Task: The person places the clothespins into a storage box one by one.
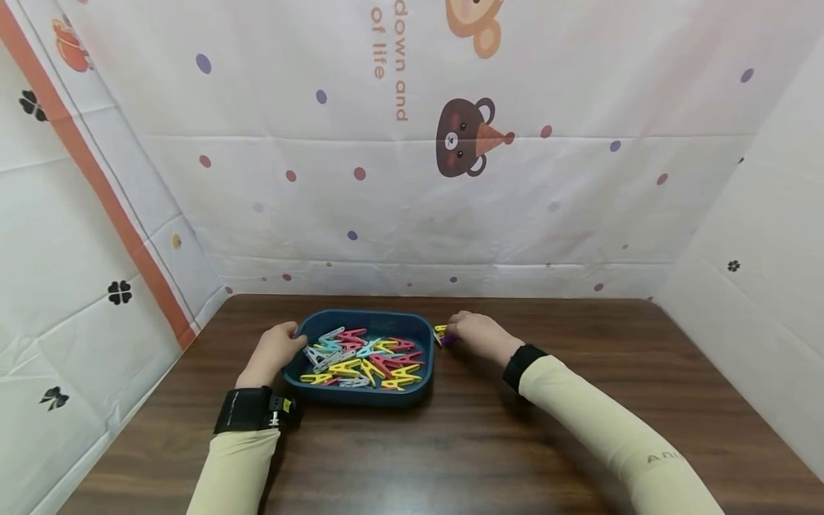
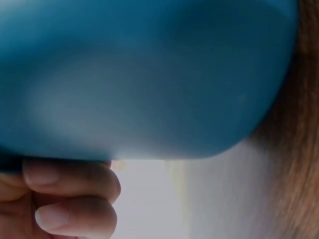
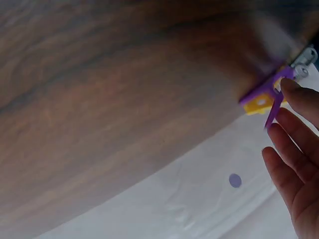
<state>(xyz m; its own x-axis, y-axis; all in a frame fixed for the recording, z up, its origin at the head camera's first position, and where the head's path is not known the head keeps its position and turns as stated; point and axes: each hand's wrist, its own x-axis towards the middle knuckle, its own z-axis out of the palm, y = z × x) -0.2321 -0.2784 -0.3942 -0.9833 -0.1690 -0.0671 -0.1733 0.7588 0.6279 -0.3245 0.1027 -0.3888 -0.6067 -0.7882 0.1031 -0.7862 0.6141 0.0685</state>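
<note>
My left hand (image 1: 273, 353) grips the left rim of a dark blue plastic basket (image 1: 367, 398), thumb over the edge. In the left wrist view its fingers (image 2: 75, 179) curl against the basket's edge. Plastic clothespins (image 1: 386, 363) in red, yellow, grey and light blue lie jumbled inside. Just right of the basket, my right hand (image 1: 484, 336) pinches a purple clothespin (image 3: 260, 91) between thumb and fingers. Right beside it are a yellow clothespin (image 3: 258, 105) and a grey clothespin (image 3: 305, 57), close to the basket's right side.
The dark wood-grain table (image 1: 579, 386) reaches back to a white printed sheet (image 1: 386, 207) hung as a wall. More of this sheeting stands along the left and right sides.
</note>
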